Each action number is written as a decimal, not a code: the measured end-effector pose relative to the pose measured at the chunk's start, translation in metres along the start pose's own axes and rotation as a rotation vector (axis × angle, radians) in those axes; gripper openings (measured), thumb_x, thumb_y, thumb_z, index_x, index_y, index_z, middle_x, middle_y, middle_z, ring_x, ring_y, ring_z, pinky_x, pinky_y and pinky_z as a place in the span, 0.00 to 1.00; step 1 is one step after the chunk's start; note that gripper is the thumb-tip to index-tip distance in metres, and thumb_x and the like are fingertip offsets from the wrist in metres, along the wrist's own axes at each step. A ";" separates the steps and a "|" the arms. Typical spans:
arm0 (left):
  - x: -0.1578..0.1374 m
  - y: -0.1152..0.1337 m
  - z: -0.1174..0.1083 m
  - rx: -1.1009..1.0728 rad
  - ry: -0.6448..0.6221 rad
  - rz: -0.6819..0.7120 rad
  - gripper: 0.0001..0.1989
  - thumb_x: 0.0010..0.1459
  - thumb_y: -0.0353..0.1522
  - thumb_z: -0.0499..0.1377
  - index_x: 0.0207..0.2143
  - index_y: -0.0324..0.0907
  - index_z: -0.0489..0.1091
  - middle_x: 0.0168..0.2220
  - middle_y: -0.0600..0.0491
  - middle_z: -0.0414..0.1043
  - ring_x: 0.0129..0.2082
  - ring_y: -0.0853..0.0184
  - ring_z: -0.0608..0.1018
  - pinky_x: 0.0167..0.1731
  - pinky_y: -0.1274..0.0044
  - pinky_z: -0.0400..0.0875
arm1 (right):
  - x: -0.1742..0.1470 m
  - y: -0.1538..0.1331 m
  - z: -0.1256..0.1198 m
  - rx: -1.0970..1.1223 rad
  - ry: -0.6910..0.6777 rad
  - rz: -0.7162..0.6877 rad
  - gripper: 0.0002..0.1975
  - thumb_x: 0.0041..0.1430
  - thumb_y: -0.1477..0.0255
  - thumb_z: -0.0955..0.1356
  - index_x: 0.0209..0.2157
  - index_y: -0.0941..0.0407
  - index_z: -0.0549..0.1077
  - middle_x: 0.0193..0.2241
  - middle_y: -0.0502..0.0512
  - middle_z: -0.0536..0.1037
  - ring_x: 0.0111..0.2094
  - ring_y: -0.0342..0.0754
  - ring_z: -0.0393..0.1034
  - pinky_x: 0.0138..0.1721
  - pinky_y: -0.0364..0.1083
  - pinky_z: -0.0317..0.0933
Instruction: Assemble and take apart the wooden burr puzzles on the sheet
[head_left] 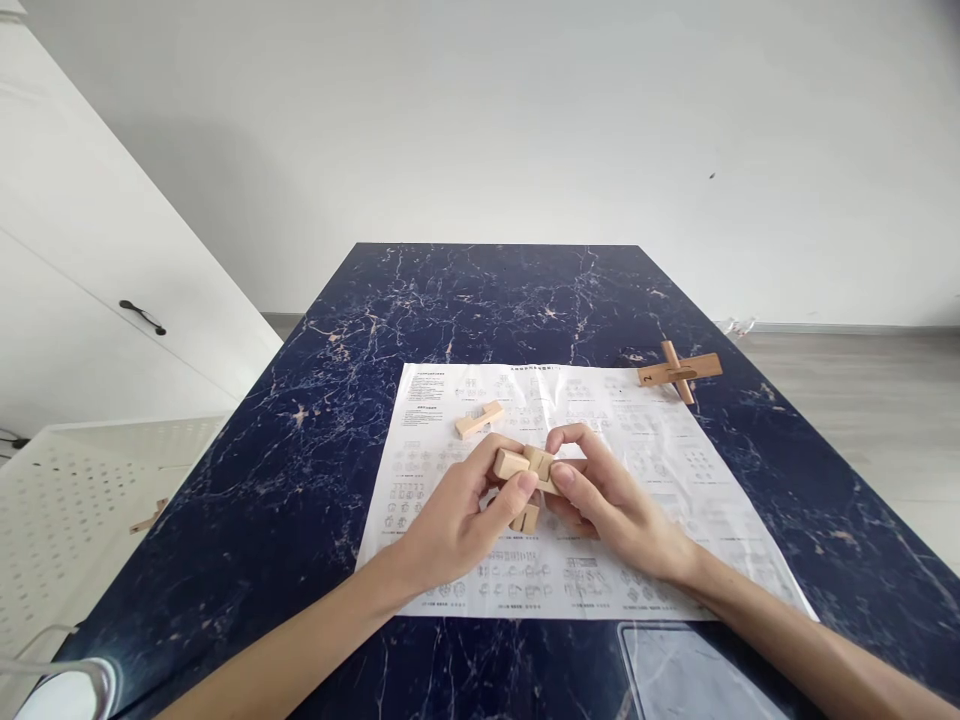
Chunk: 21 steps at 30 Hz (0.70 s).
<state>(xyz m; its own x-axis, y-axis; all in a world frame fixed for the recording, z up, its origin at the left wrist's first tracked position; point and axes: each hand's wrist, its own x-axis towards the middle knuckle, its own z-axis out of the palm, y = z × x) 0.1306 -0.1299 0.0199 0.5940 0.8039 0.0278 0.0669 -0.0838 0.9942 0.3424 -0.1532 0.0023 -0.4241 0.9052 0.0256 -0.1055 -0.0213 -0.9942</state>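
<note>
Left hand (463,512): fingers gripping the block cluster (538,460)
Right hand (611,505): pinching the block cluster's right side
Block cluster: between 2 hands, over printed sheet (675,520)
Notched block (478,421): on sheet, beyond left hand
Wooden cross (699,367): at sheet's far right corner

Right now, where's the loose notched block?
In the head view, the notched block lies on the left half of the sheet, just beyond the left hand and apart from the held pieces.
</note>
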 end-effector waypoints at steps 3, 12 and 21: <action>0.002 0.002 0.002 -0.009 0.025 -0.030 0.17 0.75 0.47 0.53 0.41 0.44 0.66 0.32 0.56 0.67 0.30 0.68 0.71 0.33 0.74 0.67 | 0.001 0.002 -0.002 -0.006 0.006 -0.006 0.14 0.79 0.54 0.61 0.50 0.49 0.59 0.21 0.37 0.60 0.19 0.40 0.47 0.21 0.40 0.46; 0.009 0.007 -0.014 -0.275 0.218 -0.051 0.21 0.77 0.49 0.49 0.40 0.42 0.67 0.30 0.54 0.71 0.24 0.72 0.65 0.30 0.74 0.62 | 0.005 0.005 -0.014 -0.415 0.166 -0.156 0.10 0.80 0.61 0.60 0.53 0.50 0.65 0.25 0.44 0.67 0.24 0.44 0.62 0.28 0.45 0.61; 0.015 -0.005 -0.036 -0.286 0.381 0.028 0.26 0.75 0.52 0.50 0.33 0.41 0.66 0.27 0.56 0.67 0.22 0.74 0.60 0.26 0.76 0.57 | 0.053 0.000 -0.021 -1.162 0.084 -0.463 0.15 0.75 0.71 0.64 0.60 0.52 0.66 0.55 0.66 0.73 0.55 0.60 0.73 0.51 0.60 0.73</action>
<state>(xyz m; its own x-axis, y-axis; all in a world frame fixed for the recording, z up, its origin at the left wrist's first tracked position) 0.1106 -0.0963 0.0193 0.2530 0.9667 0.0380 -0.2005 0.0139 0.9796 0.3389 -0.0958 0.0010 -0.4963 0.7530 0.4320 0.6437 0.6531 -0.3990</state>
